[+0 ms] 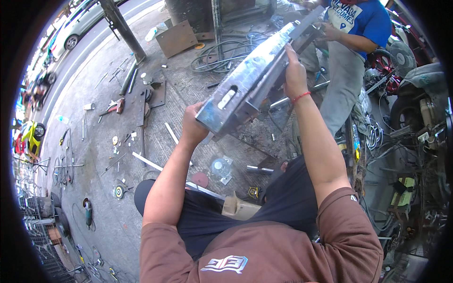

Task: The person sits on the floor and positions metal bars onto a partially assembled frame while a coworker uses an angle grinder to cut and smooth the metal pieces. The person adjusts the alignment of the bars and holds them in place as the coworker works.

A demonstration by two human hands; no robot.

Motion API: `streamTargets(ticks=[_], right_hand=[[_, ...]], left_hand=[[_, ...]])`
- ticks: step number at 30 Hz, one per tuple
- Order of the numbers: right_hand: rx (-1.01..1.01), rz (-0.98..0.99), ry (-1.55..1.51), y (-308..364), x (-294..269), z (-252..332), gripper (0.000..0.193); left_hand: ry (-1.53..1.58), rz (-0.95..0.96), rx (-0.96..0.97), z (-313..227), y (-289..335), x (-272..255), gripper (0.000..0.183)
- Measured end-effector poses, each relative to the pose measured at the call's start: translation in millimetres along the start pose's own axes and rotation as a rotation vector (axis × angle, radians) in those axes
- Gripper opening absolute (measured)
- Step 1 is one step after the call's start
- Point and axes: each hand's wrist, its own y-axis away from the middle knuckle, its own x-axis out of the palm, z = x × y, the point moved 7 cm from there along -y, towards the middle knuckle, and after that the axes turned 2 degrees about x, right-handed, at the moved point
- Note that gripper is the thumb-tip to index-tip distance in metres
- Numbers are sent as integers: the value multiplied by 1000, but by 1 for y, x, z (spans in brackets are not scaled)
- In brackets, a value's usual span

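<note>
Brown shirt and dark trousers: the wearer's own, nearest the camera. Shirt (288, 250) fills the bottom, knees in the trousers (295, 203) spread, and a tan block-like thing (239, 207) sits between the thighs.
Left hand: this one (191, 123) is closed round the near lower end of the metal piece, at its left corner. Thumb and most fingers are tucked out of sight.
Metal piece: a long, shiny silvery channel-looking thing (255, 66) with an oblong slot near its low end. It's up off the ground, slanting from the left hand away to the upper right — so it lies ahead of the left hand and mostly to the left of the right one.
Right hand: further up the piece, this hand (296, 75) has its right-hand edge gripped, fingers pointing along it. Red band (301, 96) on that wrist.
Floor by the knees: tape measure (255, 191), short shiny tube (259, 169), clear plastic container (220, 166), reddish disc (200, 178).
Floor off left: green grinder (88, 212), red-handled tool (118, 106).
Co-worker: someone in a blue shirt (375, 26), one hand (330, 32) near the far end — can't tell if it's touching.
Way back: coiled cable (210, 59), rusty plate (176, 40), grey fan (402, 55), pale car (80, 23) on the road.
</note>
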Motion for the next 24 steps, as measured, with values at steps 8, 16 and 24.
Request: streamTargets(ticks=[8, 16, 24], right_hand=[[282, -54, -400, 33, -56, -28, 37], [288, -78, -569, 63, -86, -50, 48], [282, -207, -783, 74, -105, -84, 43]], left_hand=[[-32, 178, -118, -23, 8, 31, 24], [-209, 194, -62, -48, -5, 43, 25], [-236, 256, -12, -53, 2, 55, 16]])
